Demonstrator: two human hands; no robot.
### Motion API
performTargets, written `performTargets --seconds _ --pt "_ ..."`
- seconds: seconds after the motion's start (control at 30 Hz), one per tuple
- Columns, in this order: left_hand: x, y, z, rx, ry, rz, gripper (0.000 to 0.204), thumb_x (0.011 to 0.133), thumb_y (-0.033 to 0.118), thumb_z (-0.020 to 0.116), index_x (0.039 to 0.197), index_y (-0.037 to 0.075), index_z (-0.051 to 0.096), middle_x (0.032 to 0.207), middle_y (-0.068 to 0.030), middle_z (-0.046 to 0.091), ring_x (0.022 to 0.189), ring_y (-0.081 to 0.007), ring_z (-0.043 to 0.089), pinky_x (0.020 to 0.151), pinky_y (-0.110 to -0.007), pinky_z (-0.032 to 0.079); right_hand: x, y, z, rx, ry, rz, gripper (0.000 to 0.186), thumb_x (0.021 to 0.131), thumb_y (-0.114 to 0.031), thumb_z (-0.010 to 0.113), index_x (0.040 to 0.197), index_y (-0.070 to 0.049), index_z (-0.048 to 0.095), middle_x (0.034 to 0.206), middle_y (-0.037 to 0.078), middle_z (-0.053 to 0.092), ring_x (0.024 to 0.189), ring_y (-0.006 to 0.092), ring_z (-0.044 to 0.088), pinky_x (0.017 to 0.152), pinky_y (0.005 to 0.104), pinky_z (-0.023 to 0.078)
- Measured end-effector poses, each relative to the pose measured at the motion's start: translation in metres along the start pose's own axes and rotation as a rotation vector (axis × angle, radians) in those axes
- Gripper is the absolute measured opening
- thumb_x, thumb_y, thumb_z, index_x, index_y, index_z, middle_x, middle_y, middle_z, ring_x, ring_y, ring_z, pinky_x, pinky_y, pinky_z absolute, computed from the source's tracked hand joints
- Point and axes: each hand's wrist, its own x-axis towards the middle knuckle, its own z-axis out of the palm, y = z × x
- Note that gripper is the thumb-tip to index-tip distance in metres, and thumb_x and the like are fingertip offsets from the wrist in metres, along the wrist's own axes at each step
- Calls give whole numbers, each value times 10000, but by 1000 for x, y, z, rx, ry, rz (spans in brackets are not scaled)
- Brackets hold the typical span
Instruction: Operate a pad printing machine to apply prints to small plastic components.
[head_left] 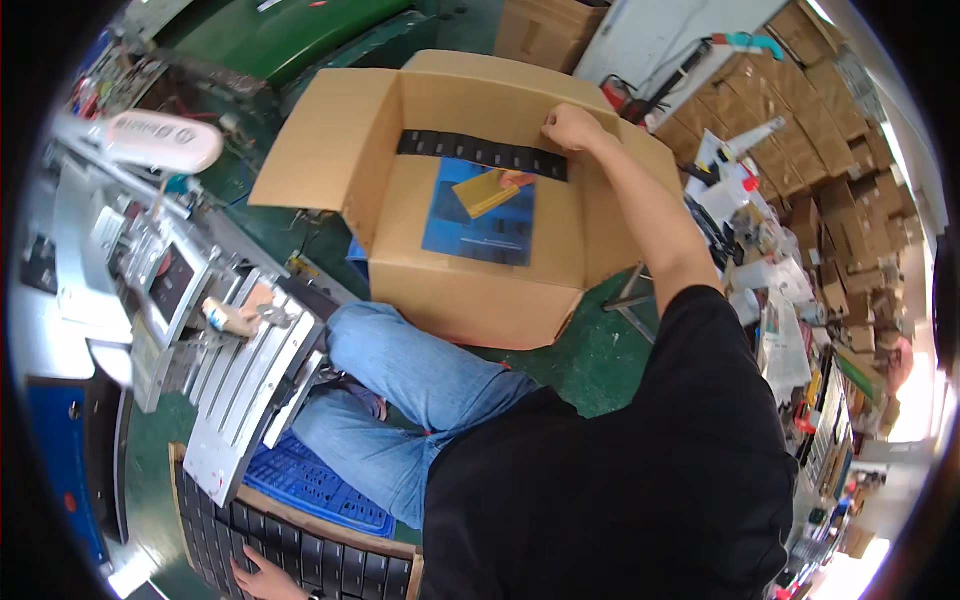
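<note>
- I see a green floor (pixel 610 350) under all of it, with light shining on it low on the left.
- On my left there is a gray machine (pixel 240 390) made of metal, with a white, rounded part (pixel 160 140) near its top.
- A blue crate (pixel 320 480) sits low, between the machine and the legs (pixel 400 350) in blue jeans.
- On my right I see a messy bench (pixel 765 250) full of small stuff, and lots of brown cartons (pixel 800 110) piled up behind it.
- A big box (pixel 475 310) stands open in front of the knees, with its flaps out.
- On the floor of the big box is a blue sheet (pixel 480 240) with a yellow patch (pixel 482 195) on it. I can't tell if the patch is a card or a print.
- The black boxes are in two spots. One row (pixel 480 150) runs along the far side inside the big box, just past the blue sheet.
- Many more black boxes (pixel 340 570) stand side by side in a tray (pixel 417 575) at the bottom left.
- The right hand (pixel 572 128) is at the far right of the big box, near the right end of the row. Its fingers are bent in, and I can't tell if it has hold of anything.
- The left hand (pixel 265 578) is over the tray, right at the black boxes. Its fingers are spread part way, and I see nothing in its grip.
</note>
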Motion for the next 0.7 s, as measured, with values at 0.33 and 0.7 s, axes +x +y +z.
performTargets --seconds 0.33,0.7 --pt "-10 75 -48 -143 -7 -143 491 1007 336 722 1390 34 659 1431 -230 610 1304 -411 584 1121 -475 470 -147 -316 -31 715 -32 -905 241 957 -166 739 1110 20 737 930 76 729 763 178 637 726 298 548" --pt "-14 127 -72 -358 52 21 464 1018 288 727 1407 43 659 1473 -189 591 1337 -364 575 1155 -448 455 -181 -477 -7 445 -128 -1378 385 826 -313 866 980 -6 694 883 157 706 786 345 709 775 440 590"
